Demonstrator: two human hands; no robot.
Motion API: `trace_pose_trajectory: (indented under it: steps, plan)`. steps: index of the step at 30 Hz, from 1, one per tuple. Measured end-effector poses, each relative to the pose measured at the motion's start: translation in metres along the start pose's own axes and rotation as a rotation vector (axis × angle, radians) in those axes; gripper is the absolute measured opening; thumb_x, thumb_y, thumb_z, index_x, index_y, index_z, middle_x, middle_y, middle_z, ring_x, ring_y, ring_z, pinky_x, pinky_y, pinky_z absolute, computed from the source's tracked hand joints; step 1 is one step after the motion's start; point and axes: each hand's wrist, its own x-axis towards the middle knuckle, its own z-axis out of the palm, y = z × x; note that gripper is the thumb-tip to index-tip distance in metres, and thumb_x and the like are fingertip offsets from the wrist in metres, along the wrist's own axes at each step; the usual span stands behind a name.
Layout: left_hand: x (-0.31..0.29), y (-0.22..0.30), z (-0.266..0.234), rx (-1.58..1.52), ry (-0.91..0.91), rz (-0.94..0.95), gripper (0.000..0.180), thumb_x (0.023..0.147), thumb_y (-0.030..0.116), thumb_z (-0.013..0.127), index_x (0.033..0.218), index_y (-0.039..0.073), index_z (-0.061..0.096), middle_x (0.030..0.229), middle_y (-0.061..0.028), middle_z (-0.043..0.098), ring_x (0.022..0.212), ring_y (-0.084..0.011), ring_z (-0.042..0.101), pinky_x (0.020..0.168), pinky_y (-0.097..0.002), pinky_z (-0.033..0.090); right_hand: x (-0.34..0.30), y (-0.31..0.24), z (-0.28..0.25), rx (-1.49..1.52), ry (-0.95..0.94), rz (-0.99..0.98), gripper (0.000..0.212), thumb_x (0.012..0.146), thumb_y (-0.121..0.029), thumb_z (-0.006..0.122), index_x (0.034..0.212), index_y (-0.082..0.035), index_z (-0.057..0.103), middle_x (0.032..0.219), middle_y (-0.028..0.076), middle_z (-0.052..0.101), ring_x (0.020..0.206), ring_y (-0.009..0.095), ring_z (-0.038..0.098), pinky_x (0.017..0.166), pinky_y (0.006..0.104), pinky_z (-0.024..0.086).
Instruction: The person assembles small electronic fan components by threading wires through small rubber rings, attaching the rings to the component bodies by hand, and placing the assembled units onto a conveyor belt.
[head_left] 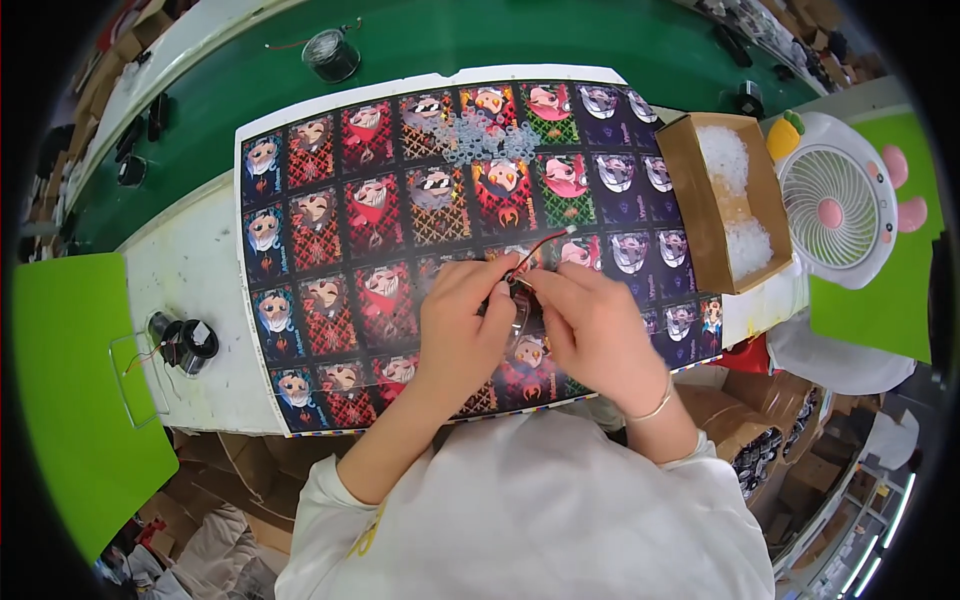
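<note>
Both hands: left hand (462,325), right hand (603,325) pinching one wired part (513,281)
Red wire (545,243): juts out beyond them
Clear rings (488,140): heaped on printed sheet (335,243)

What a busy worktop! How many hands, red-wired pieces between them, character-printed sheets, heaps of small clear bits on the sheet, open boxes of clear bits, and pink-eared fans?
Hands: 2 (left hand, right hand)
Red-wired piece: 1
Printed sheet: 1
Heap of clear bits: 1
Open cardboard box: 1
Pink-eared fan: 1
Total: 7
</note>
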Motion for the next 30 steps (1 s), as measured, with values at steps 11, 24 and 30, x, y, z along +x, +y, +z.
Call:
trace_pose_trajectory:
  steps: [11,24,30]
  plan:
    - [-0.009,0.000,-0.016,-0.206,-0.002,-0.279,0.032,0.098,0.004,0.048,0.127,0.002,0.062,0.116,-0.0113,0.062,0.109,-0.0213,0.058,0.097,-0.0314,0.042,0.000,0.071,-0.035,-0.236,0.149,0.139,0.006,0.082,-0.001,0.064,0.088,-0.001,0.066,0.079,0.013,0.057,0.077,0.033,0.058,0.069,0.0404,0.048]
    - [-0.017,0.026,-0.037,0.123,0.067,0.519,0.042,0.086,-0.013,0.058,0.124,0.004,0.053,0.091,-0.0131,0.072,0.078,-0.0225,0.056,0.069,-0.0312,0.045,0.096,0.084,0.008,-0.160,0.169,-0.187,0.010,0.082,-0.002,0.066,0.092,-0.001,0.063,0.087,0.014,0.059,0.082,0.034,0.062,0.073,0.0420,0.051]
    - [-0.005,0.023,-0.030,0.011,-0.004,0.433,0.038,0.078,-0.014,0.062,0.112,0.002,0.065,0.090,-0.0121,0.072,0.071,-0.0243,0.059,0.065,-0.0333,0.046,0.104,0.085,0.013,-0.237,0.152,-0.157,0.008,0.083,-0.003,0.066,0.090,-0.001,0.062,0.087,0.015,0.061,0.082,0.034,0.062,0.073,0.0413,0.051]
